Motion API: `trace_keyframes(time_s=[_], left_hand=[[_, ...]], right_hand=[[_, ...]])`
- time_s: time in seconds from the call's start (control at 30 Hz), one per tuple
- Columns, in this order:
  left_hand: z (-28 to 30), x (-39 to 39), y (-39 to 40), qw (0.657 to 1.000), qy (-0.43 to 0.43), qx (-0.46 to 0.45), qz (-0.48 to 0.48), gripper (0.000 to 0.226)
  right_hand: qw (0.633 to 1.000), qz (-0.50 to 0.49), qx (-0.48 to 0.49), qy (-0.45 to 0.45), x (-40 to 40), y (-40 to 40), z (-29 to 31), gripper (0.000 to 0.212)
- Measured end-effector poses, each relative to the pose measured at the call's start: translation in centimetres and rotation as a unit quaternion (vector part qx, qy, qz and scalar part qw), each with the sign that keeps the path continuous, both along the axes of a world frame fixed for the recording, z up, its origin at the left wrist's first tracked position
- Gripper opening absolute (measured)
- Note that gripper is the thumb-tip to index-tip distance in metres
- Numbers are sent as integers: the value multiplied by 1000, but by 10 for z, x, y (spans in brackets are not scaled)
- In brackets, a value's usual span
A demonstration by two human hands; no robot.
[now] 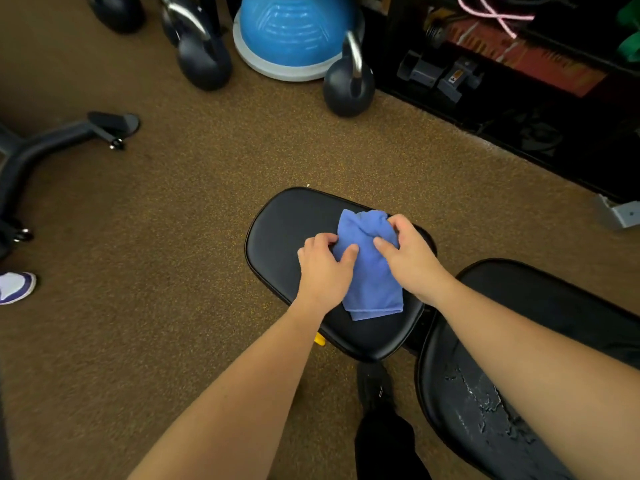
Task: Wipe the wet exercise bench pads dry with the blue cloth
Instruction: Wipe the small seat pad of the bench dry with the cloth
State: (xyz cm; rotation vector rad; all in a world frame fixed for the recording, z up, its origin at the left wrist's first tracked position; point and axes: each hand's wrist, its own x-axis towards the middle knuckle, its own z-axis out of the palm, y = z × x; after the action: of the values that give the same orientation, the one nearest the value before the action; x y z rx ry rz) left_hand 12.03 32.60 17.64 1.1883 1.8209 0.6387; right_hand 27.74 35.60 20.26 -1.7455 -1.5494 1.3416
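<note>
The blue cloth (pixel 369 271) lies folded on the black seat pad (pixel 287 230) of the exercise bench, in the middle of the view. My left hand (pixel 322 268) pinches the cloth's left edge between thumb and curled fingers. My right hand (pixel 408 258) grips the cloth's upper right part, fingers curled into the bunched fabric. The longer back pad (pixel 485 407) stretches to the lower right, partly under my right forearm, with water droplets and streaks on its surface.
Brown speckled gym floor surrounds the bench. Kettlebells (pixel 348 83) and a blue balance dome (pixel 294 32) stand at the top. A dark rack (pixel 519 81) fills the upper right. Machine legs (pixel 52 140) and a person's shoe (pixel 15 287) are at the left.
</note>
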Motion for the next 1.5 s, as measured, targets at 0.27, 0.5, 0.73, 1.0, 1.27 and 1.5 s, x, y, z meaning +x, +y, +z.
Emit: trace_keyframes(time_s=[0.27,0.5,0.73,1.0,1.27,1.5], left_hand=[[23,5,17,998,-56,1,-5,40],[10,-69,14,975,221,28,-25,49],[-3,-113,7,979,165,-25,-114,63],[2,-114,0,995,93,-33,-23,71],[3,-122,-7,982,-102,-66,146,56],[-6,-137,-8,949,-186,-116,227,37]], right_hand=[[981,-71,124,-131,32,7,-3,63],[879,216,118,-409,-24,-9,-51,91],[790,450,270,-318,-48,-76,-60,62],[803,401,242,-369,60,-45,-55,62],[876,222,107,-415,30,31,-54,66],[887,273,131,-349,-43,67,-54,67]])
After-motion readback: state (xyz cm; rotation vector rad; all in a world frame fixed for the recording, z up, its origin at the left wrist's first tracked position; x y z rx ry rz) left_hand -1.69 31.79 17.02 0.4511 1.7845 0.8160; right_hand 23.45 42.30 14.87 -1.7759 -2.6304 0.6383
